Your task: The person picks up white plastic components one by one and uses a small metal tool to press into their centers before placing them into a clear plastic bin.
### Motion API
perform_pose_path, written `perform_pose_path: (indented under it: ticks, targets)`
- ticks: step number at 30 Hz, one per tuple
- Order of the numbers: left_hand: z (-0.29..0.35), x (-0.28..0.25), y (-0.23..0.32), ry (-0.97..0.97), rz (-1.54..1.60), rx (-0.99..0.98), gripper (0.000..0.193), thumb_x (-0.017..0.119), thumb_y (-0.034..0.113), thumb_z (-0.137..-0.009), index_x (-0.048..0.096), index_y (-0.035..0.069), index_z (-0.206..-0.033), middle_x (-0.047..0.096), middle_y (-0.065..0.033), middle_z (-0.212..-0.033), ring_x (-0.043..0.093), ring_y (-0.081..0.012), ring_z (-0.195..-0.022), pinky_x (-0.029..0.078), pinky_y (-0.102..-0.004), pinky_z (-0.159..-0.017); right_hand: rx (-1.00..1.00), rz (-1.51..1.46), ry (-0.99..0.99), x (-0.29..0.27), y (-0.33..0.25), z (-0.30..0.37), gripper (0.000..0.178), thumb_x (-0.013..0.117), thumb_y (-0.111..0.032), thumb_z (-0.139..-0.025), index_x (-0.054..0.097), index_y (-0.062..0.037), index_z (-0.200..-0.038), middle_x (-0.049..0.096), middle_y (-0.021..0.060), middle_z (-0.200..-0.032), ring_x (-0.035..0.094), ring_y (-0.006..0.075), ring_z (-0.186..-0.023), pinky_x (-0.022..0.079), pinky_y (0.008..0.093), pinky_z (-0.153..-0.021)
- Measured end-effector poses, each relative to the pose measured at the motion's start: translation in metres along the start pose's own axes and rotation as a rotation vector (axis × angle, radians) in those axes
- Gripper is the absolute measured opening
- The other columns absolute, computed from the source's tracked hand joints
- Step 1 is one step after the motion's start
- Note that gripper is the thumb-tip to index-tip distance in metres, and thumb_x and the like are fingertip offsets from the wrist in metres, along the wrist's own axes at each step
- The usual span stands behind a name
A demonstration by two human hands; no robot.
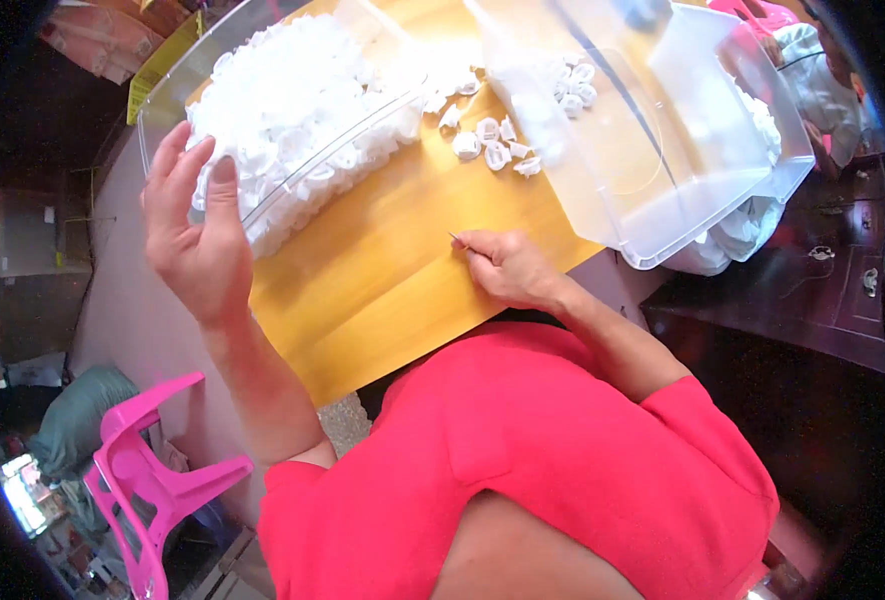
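Note:
My left hand is raised at the near left side of a clear plastic bin, its fingers spread and nothing seen in them. Small white plastic pieces are heaped in that bin. Over the yellow tabletop, my right hand is closed in a pinch. A thin pointed tool sticks out a little past its fingertips; most of it is hidden in the fist. Several loose white pieces lie on the table beyond my right hand.
At the right, a second clear plastic bin lies tipped at the table's edge, with white pieces behind its wall. A white bag sits beneath it. To the lower left is a pink plastic chair. A person is partly visible at the far right.

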State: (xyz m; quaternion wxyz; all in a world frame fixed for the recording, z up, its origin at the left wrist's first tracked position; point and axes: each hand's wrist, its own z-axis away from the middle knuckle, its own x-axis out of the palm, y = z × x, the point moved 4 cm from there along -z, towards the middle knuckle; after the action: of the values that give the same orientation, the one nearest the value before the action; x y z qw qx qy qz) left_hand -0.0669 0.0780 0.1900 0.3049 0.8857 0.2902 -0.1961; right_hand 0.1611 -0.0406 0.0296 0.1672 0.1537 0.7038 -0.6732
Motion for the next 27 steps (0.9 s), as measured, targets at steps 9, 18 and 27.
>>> perform_pose_path:
  ticks: [9, 18, 27]
  targets:
    - [0.057, 0.143, 0.069, -0.434, 0.516, 0.037, 0.024, 0.061, -0.007, -0.075, 0.059, -0.003, -0.098, 0.06, -0.0181, -0.1, 0.062, -0.0318, -0.086, 0.052, -0.0351, -0.072, -0.057, -0.093, 0.066, -0.018, 0.014, -0.003, 0.022, 0.046, -0.005, -0.087, 0.062, 0.0009, -0.1, 0.06, 0.0059, -0.066, 0.058, 0.0113, -0.059, 0.047, 0.0264, -0.054]
    - [0.072, 0.204, 0.069, -0.406, 0.391, 0.179, 0.021, 0.062, -0.004, -0.069, 0.058, -0.001, -0.09, 0.057, -0.0163, -0.097, 0.056, -0.0338, -0.089, 0.048, -0.0386, -0.075, 0.256, -0.538, 0.038, -0.033, 0.019, 0.011, 0.021, 0.046, -0.012, -0.091, 0.058, -0.0021, -0.105, 0.056, -0.0014, -0.068, 0.049, 0.0061, -0.057, 0.041, 0.0217, -0.051]
    - [0.087, 0.185, 0.049, -0.391, 0.362, 0.083, 0.018, 0.06, -0.007, -0.074, 0.061, 0.0, -0.091, 0.058, -0.0141, -0.088, 0.061, -0.0273, -0.076, 0.049, -0.0323, -0.066, 0.261, -0.577, -0.012, -0.025, 0.024, 0.007, 0.021, 0.045, -0.014, -0.093, 0.056, -0.0046, -0.108, 0.056, -0.0022, -0.071, 0.047, 0.0053, -0.058, 0.04, 0.021, -0.052]
